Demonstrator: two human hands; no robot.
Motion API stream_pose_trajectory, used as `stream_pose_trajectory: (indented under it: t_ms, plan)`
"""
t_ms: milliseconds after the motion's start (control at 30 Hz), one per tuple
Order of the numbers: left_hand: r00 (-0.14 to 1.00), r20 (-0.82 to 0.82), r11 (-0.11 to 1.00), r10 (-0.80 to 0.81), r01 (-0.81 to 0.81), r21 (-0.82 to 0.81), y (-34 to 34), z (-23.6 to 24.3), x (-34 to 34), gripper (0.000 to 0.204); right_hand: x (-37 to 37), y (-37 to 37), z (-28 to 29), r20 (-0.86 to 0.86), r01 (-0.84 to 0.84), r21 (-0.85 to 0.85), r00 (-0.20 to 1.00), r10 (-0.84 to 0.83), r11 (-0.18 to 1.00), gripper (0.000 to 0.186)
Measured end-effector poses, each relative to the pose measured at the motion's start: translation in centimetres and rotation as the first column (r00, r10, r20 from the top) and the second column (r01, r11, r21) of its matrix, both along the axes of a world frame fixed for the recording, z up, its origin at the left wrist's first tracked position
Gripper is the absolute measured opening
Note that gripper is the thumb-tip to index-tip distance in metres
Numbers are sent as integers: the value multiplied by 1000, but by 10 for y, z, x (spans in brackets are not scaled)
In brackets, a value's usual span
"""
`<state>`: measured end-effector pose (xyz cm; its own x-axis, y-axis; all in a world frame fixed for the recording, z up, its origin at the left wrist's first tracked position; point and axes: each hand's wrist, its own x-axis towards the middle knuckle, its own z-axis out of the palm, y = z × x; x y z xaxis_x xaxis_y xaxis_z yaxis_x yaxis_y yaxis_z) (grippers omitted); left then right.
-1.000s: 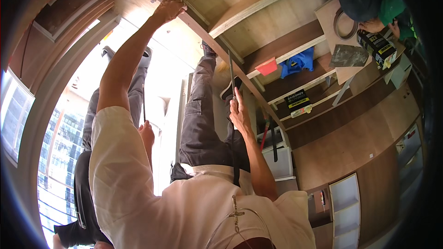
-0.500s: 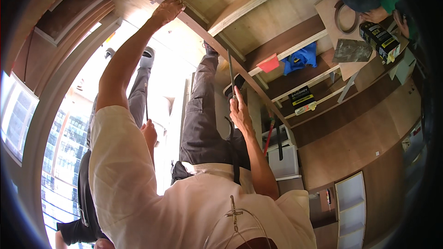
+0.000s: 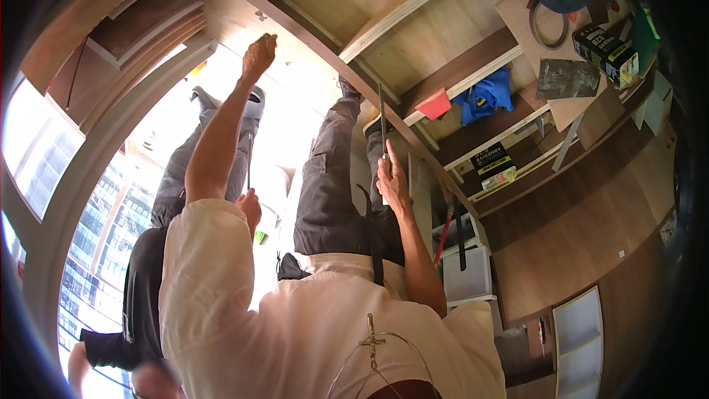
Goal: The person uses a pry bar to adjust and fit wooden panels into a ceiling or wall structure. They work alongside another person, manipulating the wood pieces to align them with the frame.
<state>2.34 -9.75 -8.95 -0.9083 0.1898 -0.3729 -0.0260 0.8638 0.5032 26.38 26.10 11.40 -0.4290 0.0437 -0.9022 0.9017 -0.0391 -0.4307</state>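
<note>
My right hand (image 3: 393, 179) is closed round the handle of a long, thin file (image 3: 382, 114), its dark blade pointing up and away beside the edge of a large wooden cabinet frame (image 3: 310, 46). My left arm reaches forward. My left hand (image 3: 258, 59) is off that edge, its fingers curled together in front of the bright floor; anything inside them is too small to tell. Left of my legs, a co-worker's hand (image 3: 249, 209) grips another thin dark rod (image 3: 249, 159).
Inside the frame lie a red piece (image 3: 434, 105), a blue cloth (image 3: 485, 96) and a black-and-yellow box (image 3: 493, 165). Upper right, a board bears a roll of edging (image 3: 547, 26), a dark plate (image 3: 567, 79) and another box (image 3: 605, 52). A second person works there. White drawers (image 3: 467, 273) stand right.
My left hand has let go of the cabinet edge and drawn back toward me, its fingers now curled. My right hand still holds the file, slightly lower in view.
</note>
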Motion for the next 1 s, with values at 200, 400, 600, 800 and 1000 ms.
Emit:
stream_pose_trajectory:
  t_ms: [200, 400, 600, 800, 1000]
  plan:
    - [942, -133, 913, -308, 253, -320, -37, -54, 103, 9, 11, 15, 15, 22, 42, -47, 999, -41, 998, 53]
    - [771, -272, 744, -577, 357, -565, 3, 4, 154, 8, 31, 39, 21, -63, -23, -22, 998, 22, 999, 54]
    - [931, 259, 963, 258, -269, 6, 57, 73, 175, 24, 43, 58, 23, -101, -78, 42, 992, 82, 996, 54]
    - [828, 424, 925, 368, -371, -78, 78, 83, 136, 23, -12, 39, 32, -129, -58, 60, 990, 65, 997, 54]
    - [908, 266, 945, 324, -323, -50, 23, 30, 67, 24, -100, -34, -3, -72, -225, -5, 972, 224, 974, 51]
